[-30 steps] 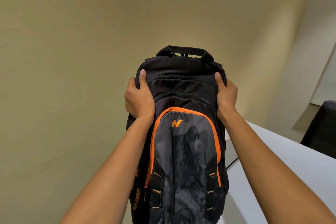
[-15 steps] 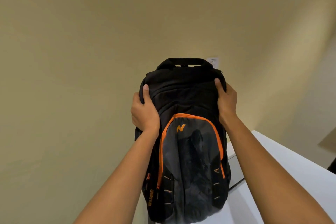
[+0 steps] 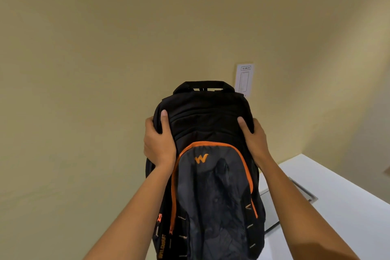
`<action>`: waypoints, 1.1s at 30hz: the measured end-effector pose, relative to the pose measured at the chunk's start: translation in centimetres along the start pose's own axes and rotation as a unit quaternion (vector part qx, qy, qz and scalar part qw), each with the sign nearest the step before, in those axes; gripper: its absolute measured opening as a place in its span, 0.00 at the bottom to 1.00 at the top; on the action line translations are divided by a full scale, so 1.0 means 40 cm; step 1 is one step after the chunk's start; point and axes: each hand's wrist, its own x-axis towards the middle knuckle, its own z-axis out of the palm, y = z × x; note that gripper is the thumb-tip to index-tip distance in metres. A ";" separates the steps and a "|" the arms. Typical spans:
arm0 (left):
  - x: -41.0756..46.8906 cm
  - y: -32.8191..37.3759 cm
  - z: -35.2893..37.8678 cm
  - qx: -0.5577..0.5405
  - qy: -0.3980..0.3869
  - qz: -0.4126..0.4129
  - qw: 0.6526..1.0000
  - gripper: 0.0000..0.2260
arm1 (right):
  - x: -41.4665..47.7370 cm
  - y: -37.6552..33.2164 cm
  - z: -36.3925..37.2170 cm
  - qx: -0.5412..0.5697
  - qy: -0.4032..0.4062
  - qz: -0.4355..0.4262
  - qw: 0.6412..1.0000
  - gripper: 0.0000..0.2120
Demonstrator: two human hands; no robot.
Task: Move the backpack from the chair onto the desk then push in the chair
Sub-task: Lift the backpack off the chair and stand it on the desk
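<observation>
A black backpack (image 3: 209, 124) with a grey front pocket trimmed in orange stands upright in front of me, close to the beige wall. My left hand (image 3: 159, 141) grips its upper left side and my right hand (image 3: 254, 136) grips its upper right side. The backpack's lower end is over the left end of the white desk (image 3: 337, 192); whether it rests on the desk is hidden. The chair is out of view.
A beige wall (image 3: 105, 69) fills the view behind the backpack, with a white plate (image 3: 244, 79) on it just above the bag. A metal-framed cable hatch (image 3: 304, 191) is set into the desk top to the right.
The backpack and both hands sit lower against the wall than before, and more of the desk top and the wall plate have come into view. The grip is unchanged.
</observation>
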 end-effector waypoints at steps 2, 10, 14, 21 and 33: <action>-0.013 -0.033 -0.005 0.029 -0.006 -0.001 1.000 0.20 | 0.001 0.022 0.011 -0.006 0.005 -0.002 1.000 0.15; -0.004 -0.015 0.030 0.010 -0.005 -0.023 1.000 0.25 | 0.060 0.005 0.026 0.019 0.105 -0.018 0.994 0.19; 0.009 0.023 0.068 -0.004 0.000 -0.002 1.000 0.24 | 0.107 -0.009 0.009 0.021 0.138 -0.033 0.990 0.19; -0.022 0.004 0.127 0.002 -0.001 -0.018 1.000 0.22 | 0.148 0.029 -0.015 -0.004 0.142 -0.033 0.989 0.15; -0.047 -0.033 0.120 0.024 -0.043 0.083 0.995 0.18 | 0.098 0.108 -0.021 -0.153 0.077 0.031 0.985 0.26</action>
